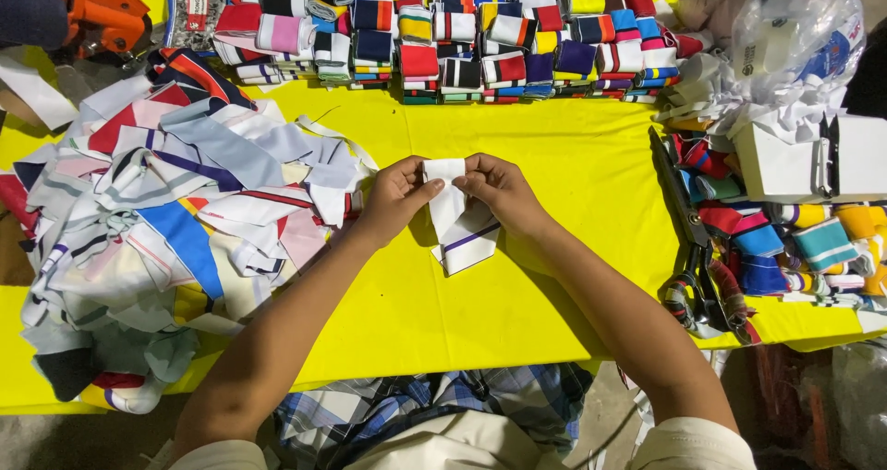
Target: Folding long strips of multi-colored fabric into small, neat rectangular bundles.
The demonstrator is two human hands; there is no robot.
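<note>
Your left hand (395, 197) and right hand (499, 188) pinch a white knit strip (457, 220) with fingers pressed on its top edge, over bare yellow surface (554, 156) between the loose pile (176, 220) and scissors (688, 239).

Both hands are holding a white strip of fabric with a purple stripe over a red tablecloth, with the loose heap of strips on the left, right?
Not quite: the tablecloth is yellow, as the head view shows. Both the left hand and right hand hold the white purple-striped strip, loose heap on the left.
</note>
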